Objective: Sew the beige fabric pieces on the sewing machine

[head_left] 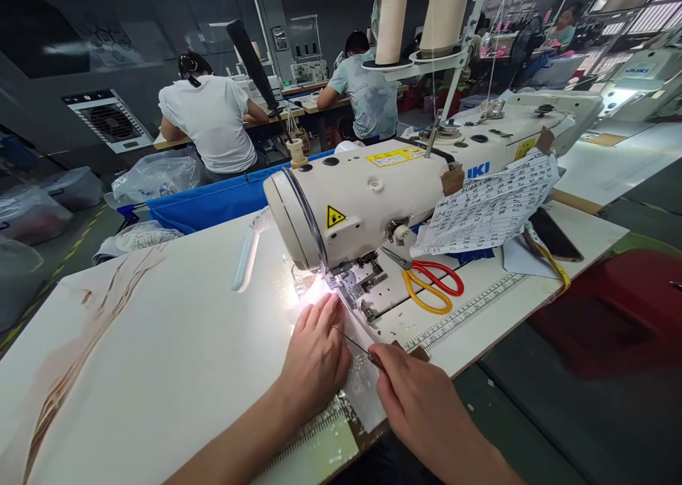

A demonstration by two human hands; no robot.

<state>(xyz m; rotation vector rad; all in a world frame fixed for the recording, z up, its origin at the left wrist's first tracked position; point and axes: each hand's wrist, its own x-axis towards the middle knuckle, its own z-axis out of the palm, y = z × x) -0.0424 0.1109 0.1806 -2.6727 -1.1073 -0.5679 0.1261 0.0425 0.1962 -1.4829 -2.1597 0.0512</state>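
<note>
Pressing pale fabric (367, 396) at lower centre of frame, left hand (320, 346) lies flat, fingers together; cannot tell if pinching. Right hand (418, 393) clamped on slim tool (371, 357), same area. Fabric likely light, soft, slippery: best held flat; tool probably stiff, best gripped by handle.

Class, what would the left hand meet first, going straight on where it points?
The left hand would probably meet the sewing machine first, at its lit stitching area; glare leaves depth unclear.
</note>
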